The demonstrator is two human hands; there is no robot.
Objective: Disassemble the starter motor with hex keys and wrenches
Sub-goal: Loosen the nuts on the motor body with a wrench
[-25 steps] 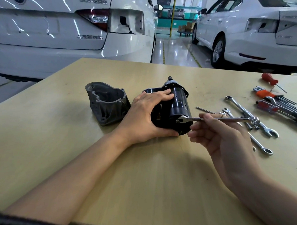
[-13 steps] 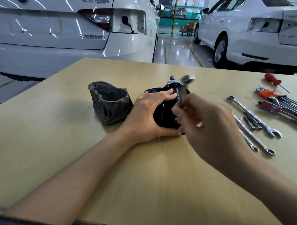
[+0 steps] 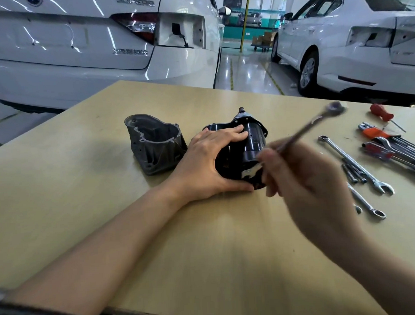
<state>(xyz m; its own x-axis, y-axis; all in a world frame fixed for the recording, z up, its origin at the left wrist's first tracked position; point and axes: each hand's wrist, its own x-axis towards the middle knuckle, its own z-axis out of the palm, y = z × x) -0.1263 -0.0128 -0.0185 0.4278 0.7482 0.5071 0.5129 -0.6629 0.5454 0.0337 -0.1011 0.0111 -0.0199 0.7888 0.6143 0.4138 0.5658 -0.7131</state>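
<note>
The black starter motor body (image 3: 253,141) lies on its side in the middle of the wooden table (image 3: 206,252). My left hand (image 3: 209,162) grips it from the left, fingers over the top and thumb under the near end. A grey cast end housing (image 3: 153,143) stands detached just left of the motor. My right hand (image 3: 305,177), blurred by motion, holds a combination wrench (image 3: 305,129). The wrench slants up and to the right, its ring end in the air above the table and its open end by the motor's near face.
Several loose wrenches (image 3: 354,165) and long bolts (image 3: 352,172) lie on the table to the right. Farther right are a hex key set (image 3: 396,146) and a red-handled screwdriver (image 3: 383,112). Two white cars (image 3: 89,43) stand beyond the table's far edge.
My right hand has swung the wrench from level against the motor, up over it, and now out to the right at a slant. My left hand has stayed on the motor.
</note>
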